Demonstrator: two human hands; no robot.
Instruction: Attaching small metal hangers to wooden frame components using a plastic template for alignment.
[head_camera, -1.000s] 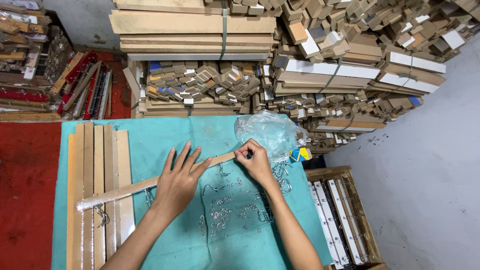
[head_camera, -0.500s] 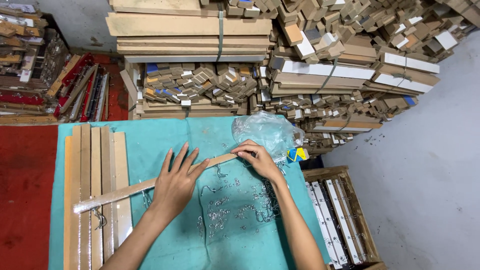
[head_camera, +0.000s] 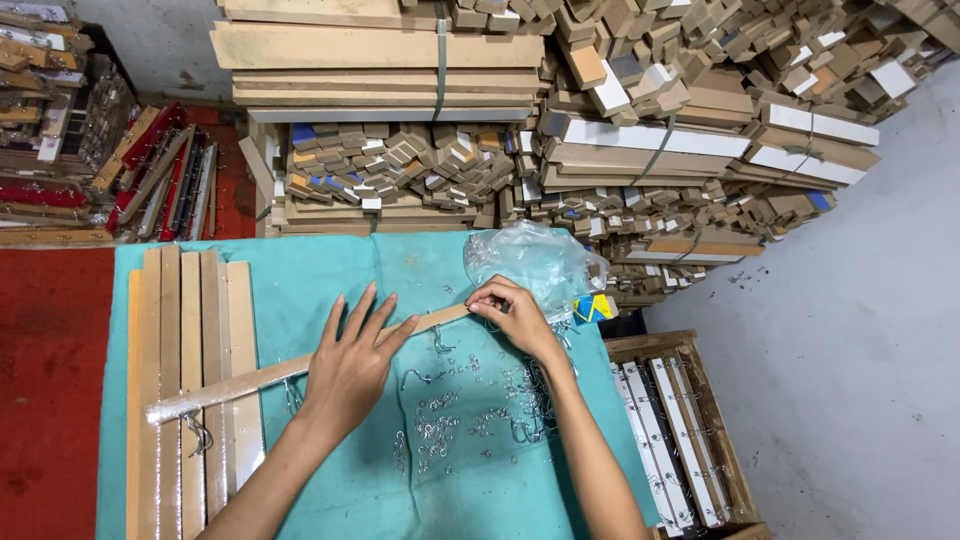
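Note:
A long wooden strip (head_camera: 260, 378), wrapped in clear film at its left end, lies slantwise across the teal cloth (head_camera: 320, 280). My left hand (head_camera: 352, 362) rests flat on its middle with the fingers spread. My right hand (head_camera: 515, 315) pinches the strip's right end with its fingertips. Several small metal hooks (head_camera: 470, 410) lie scattered on the cloth just below both hands. A crumpled clear plastic bag (head_camera: 535, 262) sits right behind my right hand.
Several wooden strips (head_camera: 185, 380) lie side by side along the cloth's left edge. A small blue and yellow box (head_camera: 592, 308) sits at the right edge. A wooden crate (head_camera: 675, 440) with white strips stands on the right. Stacked wood pieces (head_camera: 560, 130) fill the back.
Both hands stay on the strip. The view has shifted slightly; the strip and hands hold nearly the same pose.

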